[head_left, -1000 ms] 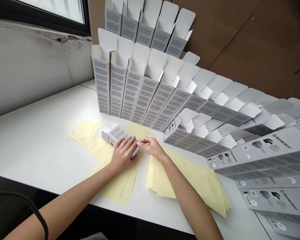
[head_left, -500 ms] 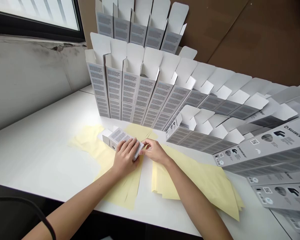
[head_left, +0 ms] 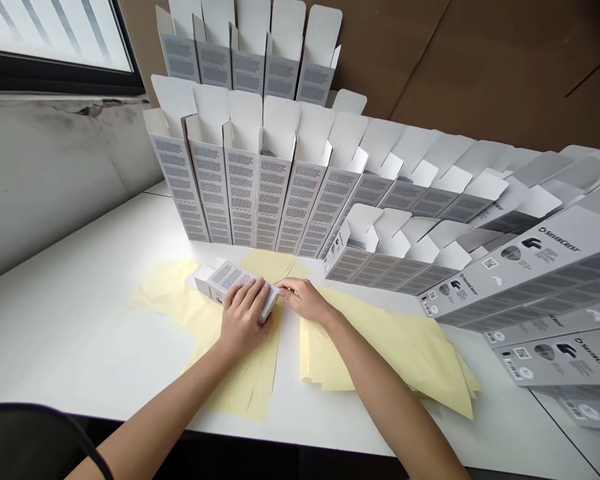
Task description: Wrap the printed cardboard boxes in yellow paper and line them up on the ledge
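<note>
A small printed white-and-grey carton (head_left: 226,276) lies on its side on yellow paper sheets (head_left: 240,380), with flaps standing out at its far left end. My left hand (head_left: 244,313) is wrapped over the carton from above, thumb at the near side, holding it near its right end. At that right end, the thumb and fingertips of my right hand (head_left: 303,297) pinch together against the carton's edge. The fingers hide whether a flap is between them.
Behind stand rows of upright cartons (head_left: 240,180) with open top flaps. Shorter open cartons (head_left: 353,259) stand right of centre, and SilverCrest-printed cartons (head_left: 525,260) at the right. A yellow paper stack (head_left: 380,340) lies under my right forearm on the white table (head_left: 80,320).
The view has shifted slightly, so the background cartons sit further left. My right fingertips have drawn closer together at the carton's right end. My left hand keeps its hold.
</note>
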Motion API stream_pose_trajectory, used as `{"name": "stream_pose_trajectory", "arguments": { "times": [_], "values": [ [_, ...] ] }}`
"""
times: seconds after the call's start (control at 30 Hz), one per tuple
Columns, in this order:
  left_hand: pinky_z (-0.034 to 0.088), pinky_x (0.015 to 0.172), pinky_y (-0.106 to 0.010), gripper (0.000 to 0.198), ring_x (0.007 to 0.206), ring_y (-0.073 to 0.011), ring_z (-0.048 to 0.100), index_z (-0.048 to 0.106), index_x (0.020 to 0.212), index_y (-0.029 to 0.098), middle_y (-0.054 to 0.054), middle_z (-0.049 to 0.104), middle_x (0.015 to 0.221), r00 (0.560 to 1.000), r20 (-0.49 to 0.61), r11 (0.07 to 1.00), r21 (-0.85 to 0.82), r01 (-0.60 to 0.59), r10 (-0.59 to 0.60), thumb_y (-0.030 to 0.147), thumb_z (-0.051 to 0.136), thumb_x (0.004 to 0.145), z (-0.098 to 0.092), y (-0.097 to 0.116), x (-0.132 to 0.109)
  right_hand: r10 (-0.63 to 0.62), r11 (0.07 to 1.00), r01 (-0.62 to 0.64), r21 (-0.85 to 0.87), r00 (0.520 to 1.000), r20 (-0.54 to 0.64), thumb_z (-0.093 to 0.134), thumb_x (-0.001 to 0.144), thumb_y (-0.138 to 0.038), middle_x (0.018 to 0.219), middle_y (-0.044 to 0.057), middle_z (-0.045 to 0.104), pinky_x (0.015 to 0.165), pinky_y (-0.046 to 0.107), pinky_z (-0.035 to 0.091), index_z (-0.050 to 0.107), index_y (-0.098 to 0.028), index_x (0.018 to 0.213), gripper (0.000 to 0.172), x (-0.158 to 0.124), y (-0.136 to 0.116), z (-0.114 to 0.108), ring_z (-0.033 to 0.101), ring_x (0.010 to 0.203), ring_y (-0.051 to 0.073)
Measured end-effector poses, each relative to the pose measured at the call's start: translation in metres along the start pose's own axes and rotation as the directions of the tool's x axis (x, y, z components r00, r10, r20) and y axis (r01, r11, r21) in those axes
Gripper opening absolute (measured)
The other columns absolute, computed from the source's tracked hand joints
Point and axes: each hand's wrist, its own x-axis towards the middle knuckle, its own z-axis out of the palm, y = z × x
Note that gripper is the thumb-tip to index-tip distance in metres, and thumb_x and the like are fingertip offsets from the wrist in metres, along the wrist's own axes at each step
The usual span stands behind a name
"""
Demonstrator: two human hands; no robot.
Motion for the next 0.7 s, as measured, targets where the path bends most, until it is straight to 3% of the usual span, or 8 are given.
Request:
{"name": "stream_pose_trajectory", "arguments": {
  "times": [0.1, 0.2, 0.43, 0.53, 0.7],
  "values": [
    [0.036, 0.099, -0.045, 0.047, 0.114, -0.0292, 0.059, 0.055, 0.124, 0.017, -0.013, 0.062, 0.126, 1.0, -0.009, 1.0, -0.002, -0.001, 0.001, 0.023, 0.06, 0.079, 0.0, 0.001, 0.001, 0.034, 0.999, -0.035, 0.023, 0.999, 0.036, 0.064, 0.084, -0.039, 0.092, 0.006, 0.067, 0.072, 0.029, 0.043, 0.065, -0.016, 0.096, 0.026, -0.001, -0.006, -0.002, 0.058, 0.08, 0.017],
    [0.037, 0.098, -0.045, 0.043, 0.112, -0.0289, 0.06, 0.056, 0.122, 0.017, -0.013, 0.063, 0.125, 1.0, -0.023, 1.0, 0.008, -0.001, 0.002, 0.025, 0.061, 0.08, 0.0, 0.002, 0.002, 0.06, 0.998, -0.061, -0.028, 0.998, -0.025, 0.075, 0.072, -0.04, 0.087, 0.005, 0.066, 0.071, 0.029, 0.042, 0.064, -0.016, 0.088, 0.031, 0.001, -0.006, 0.002, 0.055, 0.077, 0.017],
    [0.036, 0.098, -0.046, 0.044, 0.112, -0.0295, 0.06, 0.055, 0.123, 0.016, -0.014, 0.063, 0.125, 1.0, -0.011, 1.0, 0.013, -0.013, 0.013, 0.024, 0.06, 0.08, -0.001, 0.002, 0.003, 0.067, 0.997, -0.064, 0.046, 0.995, -0.067, 0.061, 0.081, -0.023, 0.076, 0.002, 0.066, 0.063, 0.025, 0.039, 0.066, -0.016, 0.077, 0.009, 0.007, 0.004, 0.008, 0.053, 0.066, 0.013],
    [0.037, 0.097, -0.047, 0.046, 0.113, -0.0303, 0.059, 0.055, 0.124, 0.018, -0.014, 0.062, 0.126, 1.0, 0.006, 1.0, 0.014, -0.017, 0.017, 0.023, 0.061, 0.079, -0.001, 0.001, 0.002, 0.07, 0.995, -0.065, 0.076, 0.995, -0.065, 0.056, 0.083, -0.02, 0.077, 0.003, 0.068, 0.068, 0.026, 0.041, 0.067, -0.016, 0.078, 0.013, 0.007, 0.007, 0.006, 0.057, 0.072, 0.014],
    [0.037, 0.096, -0.048, 0.047, 0.114, -0.0318, 0.056, 0.057, 0.124, 0.023, -0.013, 0.059, 0.13, 0.998, 0.056, 1.0, 0.018, -0.012, 0.011, 0.021, 0.063, 0.077, -0.004, 0.001, 0.002, 0.062, 0.988, -0.065, 0.14, 0.998, 0.023, 0.049, 0.091, -0.036, 0.081, 0.004, 0.067, 0.072, 0.028, 0.044, 0.068, -0.016, 0.081, 0.029, 0.003, 0.004, -0.004, 0.059, 0.077, 0.016]
  ]
}}
